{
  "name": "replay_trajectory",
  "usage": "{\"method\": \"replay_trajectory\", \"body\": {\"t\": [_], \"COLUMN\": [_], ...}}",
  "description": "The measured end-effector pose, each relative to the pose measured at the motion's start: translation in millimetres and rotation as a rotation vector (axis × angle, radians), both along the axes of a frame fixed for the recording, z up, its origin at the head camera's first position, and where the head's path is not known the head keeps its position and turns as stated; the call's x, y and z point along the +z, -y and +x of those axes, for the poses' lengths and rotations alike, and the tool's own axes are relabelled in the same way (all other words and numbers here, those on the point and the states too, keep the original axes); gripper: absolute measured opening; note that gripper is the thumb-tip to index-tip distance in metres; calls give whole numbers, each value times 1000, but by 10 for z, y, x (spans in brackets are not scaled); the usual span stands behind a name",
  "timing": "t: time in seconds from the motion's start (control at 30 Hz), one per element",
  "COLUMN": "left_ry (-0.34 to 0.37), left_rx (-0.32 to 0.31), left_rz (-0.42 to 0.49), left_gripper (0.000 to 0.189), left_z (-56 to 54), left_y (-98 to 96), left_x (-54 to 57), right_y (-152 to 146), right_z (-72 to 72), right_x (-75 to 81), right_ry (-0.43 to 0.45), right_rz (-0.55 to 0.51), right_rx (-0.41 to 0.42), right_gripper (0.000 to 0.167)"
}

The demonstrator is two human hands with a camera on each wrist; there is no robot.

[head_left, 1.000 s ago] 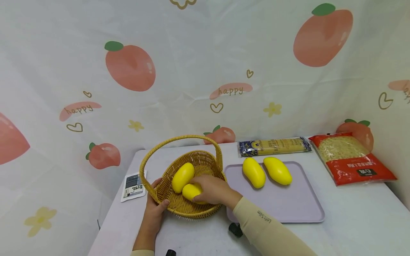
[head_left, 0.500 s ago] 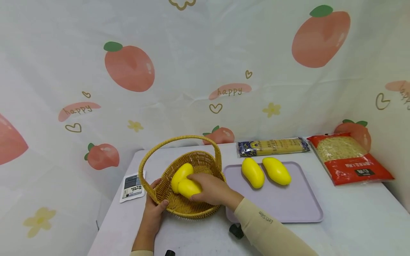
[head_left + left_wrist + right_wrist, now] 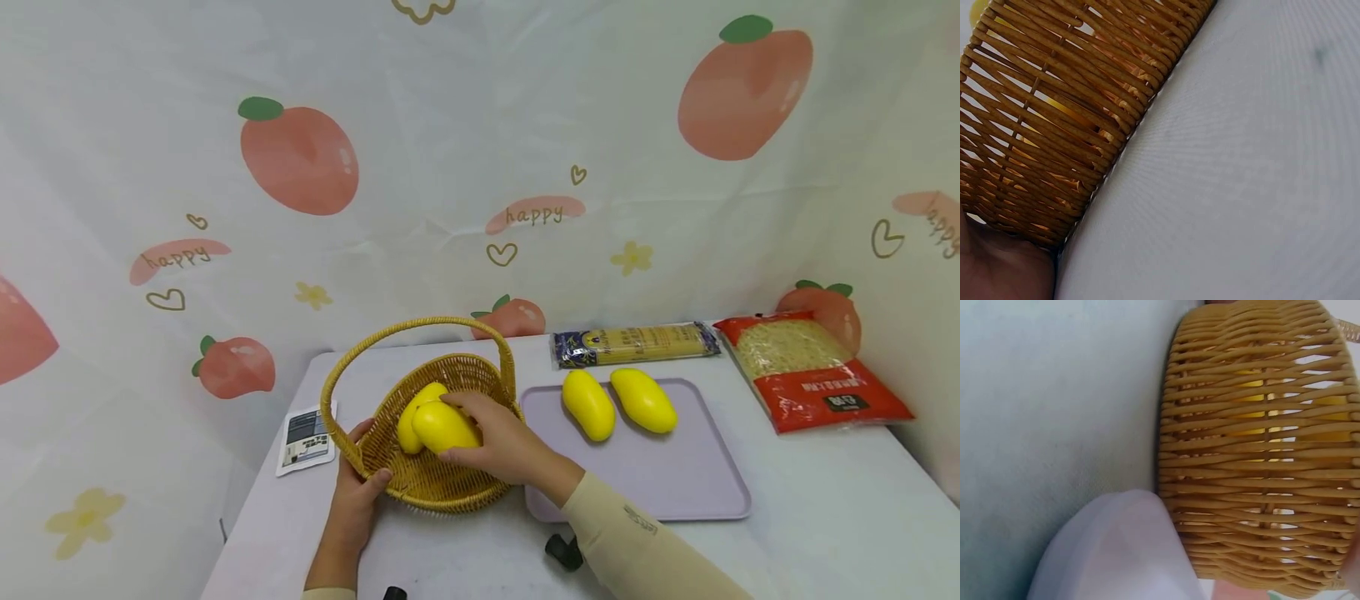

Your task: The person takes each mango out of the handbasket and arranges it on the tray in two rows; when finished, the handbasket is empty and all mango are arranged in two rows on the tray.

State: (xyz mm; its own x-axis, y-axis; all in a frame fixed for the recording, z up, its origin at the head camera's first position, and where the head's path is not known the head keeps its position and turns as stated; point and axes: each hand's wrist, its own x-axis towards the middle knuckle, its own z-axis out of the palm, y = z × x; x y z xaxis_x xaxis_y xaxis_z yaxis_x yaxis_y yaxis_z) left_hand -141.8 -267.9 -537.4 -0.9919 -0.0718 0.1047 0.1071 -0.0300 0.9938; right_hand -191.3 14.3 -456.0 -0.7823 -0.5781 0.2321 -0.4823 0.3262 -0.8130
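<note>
A wicker basket point(image 3: 420, 497) with a tall arched handle stands on the table in the head view. My left hand point(image 3: 354, 500) grips its left rim, the thumb over the edge; in the left wrist view part of that hand point(image 3: 1007, 265) lies against the weave. Inside the basket, my right hand point(image 3: 504, 437) holds a yellow mango point(image 3: 446, 427) between thumb and fingers. This mango overlaps a second mango point(image 3: 407, 429) lying behind it. In the right wrist view the basket's side point(image 3: 1260, 475) hides most of the fruit.
Right of the basket is a lilac tray point(image 3: 675, 483) with two mangoes, a left one point(image 3: 588, 406) and a right one point(image 3: 643, 401). Behind it lies a noodle packet point(image 3: 637, 344). A red bag point(image 3: 817, 375) is far right, a white sachet point(image 3: 307, 437) left of the basket.
The mango in my right hand has been lifted from lower in the basket and now covers more of the other mango. My left hand keeps its hold on the rim.
</note>
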Motion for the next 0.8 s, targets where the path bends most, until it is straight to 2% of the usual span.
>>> {"method": "replay_trajectory", "body": {"t": [0.47,0.8], "left_ry": [2,14], "left_rx": [0,-2], "left_rz": [6,33], "left_gripper": [80,79], "left_z": [-10,-18], "left_y": [11,7], "left_x": [0,-15], "right_y": [-199,-527], "right_z": [259,459], "right_x": [224,135], "right_ry": [-6,41], "right_rz": [-125,-226], "right_rx": [-25,-93], "right_gripper": [75,73]}}
